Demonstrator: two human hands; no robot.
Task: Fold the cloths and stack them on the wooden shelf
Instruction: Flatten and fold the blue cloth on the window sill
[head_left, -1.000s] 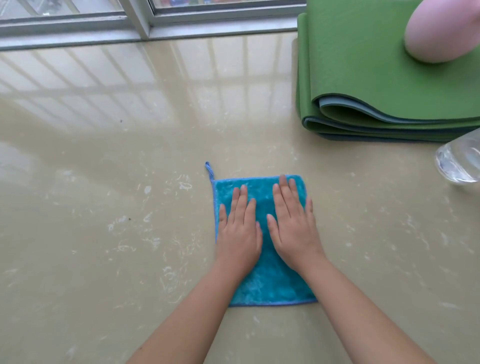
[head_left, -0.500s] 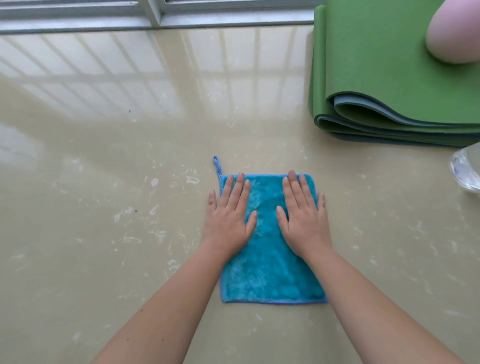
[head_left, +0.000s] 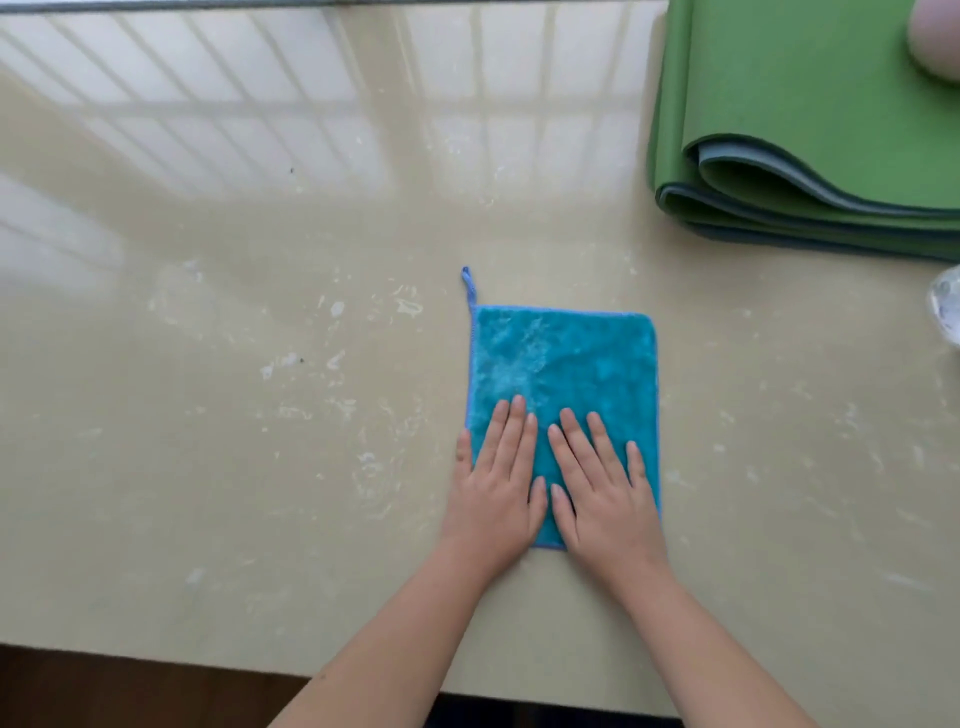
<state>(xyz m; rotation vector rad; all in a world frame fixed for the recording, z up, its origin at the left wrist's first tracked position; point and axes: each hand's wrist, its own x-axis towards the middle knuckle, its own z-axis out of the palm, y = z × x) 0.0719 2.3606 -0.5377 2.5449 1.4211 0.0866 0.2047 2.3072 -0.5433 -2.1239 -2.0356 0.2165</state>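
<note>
A folded blue cloth (head_left: 563, 374) lies flat on the beige bench (head_left: 208, 467). The left hand (head_left: 496, 488) and right hand (head_left: 602, 493) rest palm-down, side by side on the cloth's near half, fingers extended and loosely together, gripping nothing.

You work in what looks like home room, by window. Glossy beige stone-look floor (head_left: 218, 467) mirrors pale window bars (head_left: 260, 104); grey window track (head_left: 156, 5) runs along top edge. Folded green foam exercise mat (head_left: 810, 130) lies at right, rounded pink object (head_left: 937, 41) resting on it. Clear plastic bottle (head_left: 948, 306) shows at right edge. Dark wood strip (head_left: 130, 686) borders floor at bottom.
</note>
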